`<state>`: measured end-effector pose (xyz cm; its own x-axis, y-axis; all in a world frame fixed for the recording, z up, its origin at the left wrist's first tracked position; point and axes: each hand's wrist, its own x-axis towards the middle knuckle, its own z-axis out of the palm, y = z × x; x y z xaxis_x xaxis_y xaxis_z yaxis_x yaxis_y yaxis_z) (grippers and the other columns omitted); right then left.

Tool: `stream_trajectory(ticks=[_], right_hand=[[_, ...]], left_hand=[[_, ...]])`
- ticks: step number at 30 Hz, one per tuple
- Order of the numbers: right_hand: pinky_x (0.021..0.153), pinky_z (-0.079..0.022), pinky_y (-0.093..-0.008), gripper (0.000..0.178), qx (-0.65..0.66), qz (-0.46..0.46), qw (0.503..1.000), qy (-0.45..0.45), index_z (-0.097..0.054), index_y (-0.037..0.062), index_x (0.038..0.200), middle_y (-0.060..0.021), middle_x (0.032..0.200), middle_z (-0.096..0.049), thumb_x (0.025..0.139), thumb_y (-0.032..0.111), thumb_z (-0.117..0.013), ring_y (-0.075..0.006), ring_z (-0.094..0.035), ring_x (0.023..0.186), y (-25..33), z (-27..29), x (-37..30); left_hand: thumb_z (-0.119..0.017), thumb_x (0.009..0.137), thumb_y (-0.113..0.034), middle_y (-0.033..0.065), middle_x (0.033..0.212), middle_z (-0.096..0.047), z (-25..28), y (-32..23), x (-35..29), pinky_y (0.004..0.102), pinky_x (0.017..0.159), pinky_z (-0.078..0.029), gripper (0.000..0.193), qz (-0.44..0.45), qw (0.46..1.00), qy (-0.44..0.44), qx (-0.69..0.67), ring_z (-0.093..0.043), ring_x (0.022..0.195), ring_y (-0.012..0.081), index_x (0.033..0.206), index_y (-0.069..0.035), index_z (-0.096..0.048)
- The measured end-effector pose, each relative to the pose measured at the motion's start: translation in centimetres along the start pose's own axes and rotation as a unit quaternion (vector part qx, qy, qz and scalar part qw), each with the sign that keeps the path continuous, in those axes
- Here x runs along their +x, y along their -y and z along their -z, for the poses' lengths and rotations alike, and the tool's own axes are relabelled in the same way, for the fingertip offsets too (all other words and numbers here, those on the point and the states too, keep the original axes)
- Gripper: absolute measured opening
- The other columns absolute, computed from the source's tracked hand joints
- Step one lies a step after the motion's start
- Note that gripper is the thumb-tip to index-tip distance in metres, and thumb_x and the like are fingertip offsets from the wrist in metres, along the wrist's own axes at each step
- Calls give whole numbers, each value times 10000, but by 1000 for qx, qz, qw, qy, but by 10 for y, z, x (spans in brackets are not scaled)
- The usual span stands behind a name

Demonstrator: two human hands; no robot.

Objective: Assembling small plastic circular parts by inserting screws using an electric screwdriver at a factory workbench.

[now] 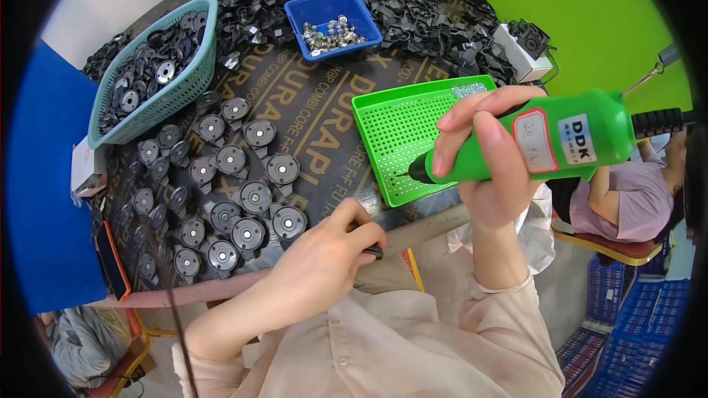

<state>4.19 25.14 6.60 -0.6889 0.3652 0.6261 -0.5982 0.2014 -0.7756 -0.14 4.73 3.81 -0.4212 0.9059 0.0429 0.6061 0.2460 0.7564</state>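
Observation:
My right hand [501,195] is wrapped round a green electric screwdriver [608,129]. Its black nose and thin bit point left, over the lower part of a green perforated tray [369,144]. Small silver pieces [472,91], too small to make out, lie heaped at the tray's far right end. Near the table edge, my left hand [317,262] is closed on a small black part [374,251], mostly hidden by the fingers. To its left, several round black parts with metal centres [255,197] lie spread on the table.
A teal basket [209,51] of round black parts stands far left. Beyond is a blue bin [290,11] with metal pieces, before a heap of black parts [413,0]. A white box [522,59] stands at right; a phone [112,262] lies at left. Another person [634,199] sits right.

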Motion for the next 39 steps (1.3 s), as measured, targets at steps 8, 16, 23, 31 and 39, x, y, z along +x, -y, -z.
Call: stream_trajectory(ticks=[8, 16, 23, 31, 39], right_hand=[[430, -456, -288, 112, -12, -9, 1000, 15, -460, -27, 975, -216, 802, -609, 911, 54, -503, -186, -549, 443, -1, -4, 1], [424, -453, -286, 110, -8, -20, 1000, 6, -462, -30, 962, -217, 784, -610, 908, 61, -492, -183, -546, 442, -2, -8, 1], [417, -450, -289, 141, -37, 7, 999, 10, -453, -41, 980, -229, 816, -609, 911, 76, -492, -190, -547, 445, -1, -5, 4], [432, -488, -333, 203, 70, 60, 990, 106, -407, -11, 1054, -254, 901, -571, 915, 119, -478, -248, -567, 479, 58, -4, -22], [402, -513, -362, 212, 25, -29, 997, 64, -383, -30, 1024, -285, 859, -580, 900, 93, -503, -259, -550, 436, 53, -19, -39]], left_hand=[[-651, 833, -21, 168, 1043, -582, -28, 13, -7, 431, 778, -495, 272, 155, 969, -61, -183, -606, 907, 367, 1098, 6, -593], [-715, 822, -114, 110, 1046, -624, -44, 11, -14, 356, 648, -531, 244, 102, 975, -195, -4, -647, 805, 260, 1049, -46, -660], [-787, 731, -180, 159, 1101, -615, -57, 28, -24, 362, 712, -554, 387, -77, 967, -232, 74, -645, 885, 293, 1057, -17, -658], [-754, 733, -161, 220, 1104, -615, -70, 42, -26, 332, 711, -559, 369, -160, 932, -263, 188, -626, 881, 302, 1038, 16, -647], [-706, 773, -172, 230, 1113, -618, -70, 42, -28, 333, 749, -553, 339, -159, 932, -249, 208, -623, 878, 300, 1042, 28, -650]])
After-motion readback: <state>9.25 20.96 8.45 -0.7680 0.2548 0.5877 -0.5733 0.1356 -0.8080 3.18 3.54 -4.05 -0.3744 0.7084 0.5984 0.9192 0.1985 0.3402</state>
